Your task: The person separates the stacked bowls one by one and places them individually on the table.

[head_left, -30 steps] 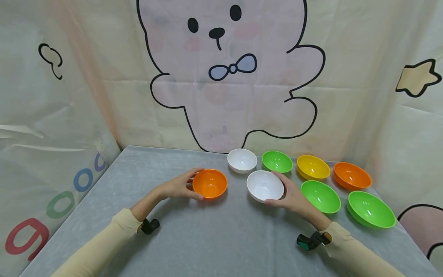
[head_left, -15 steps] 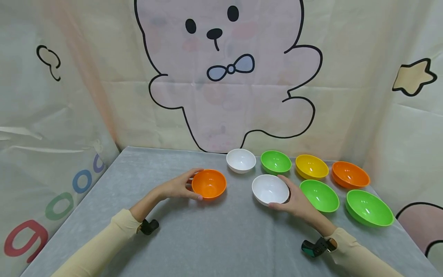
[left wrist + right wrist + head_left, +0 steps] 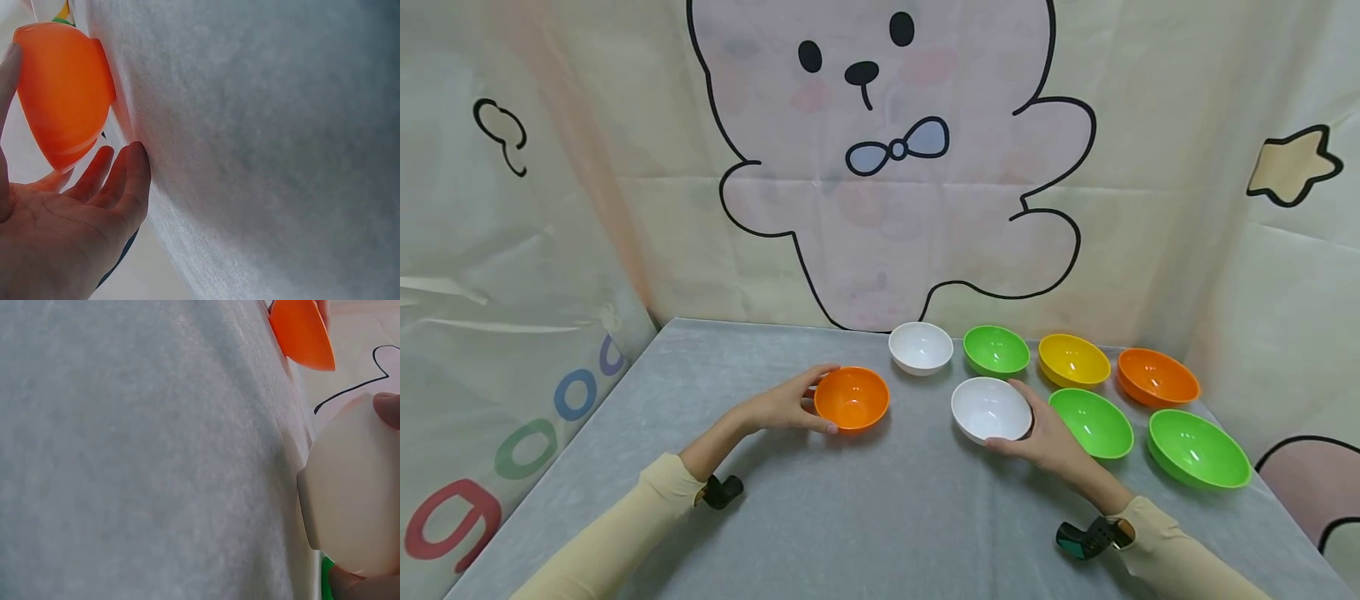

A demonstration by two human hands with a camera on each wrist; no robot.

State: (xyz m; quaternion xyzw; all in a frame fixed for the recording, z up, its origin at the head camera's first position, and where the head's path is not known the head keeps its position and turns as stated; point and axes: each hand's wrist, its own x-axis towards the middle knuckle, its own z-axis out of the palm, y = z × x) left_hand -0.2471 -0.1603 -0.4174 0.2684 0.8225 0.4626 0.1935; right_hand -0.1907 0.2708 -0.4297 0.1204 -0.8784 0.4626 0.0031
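My left hand holds a small orange bowl by its left side. In the left wrist view the thumb lies along the orange bowl near its rim, and the other fingers spread below it. To the right, my right hand grips a white bowl between thumb and fingers at its right side. The right wrist view has the white bowl's underside close to the tablecloth; whether its foot touches the cloth I cannot tell. Both bowls are upright, with a gap between them.
Behind stand a smaller white bowl, a green bowl, a yellow bowl and a larger orange bowl. Two green bowls, a medium one and a large one, sit right of my right hand. A grey cloth covers the table.
My right hand has moved the white bowl to the right and slightly toward me, away from the orange bowl. The left hand and its orange bowl stay in place.
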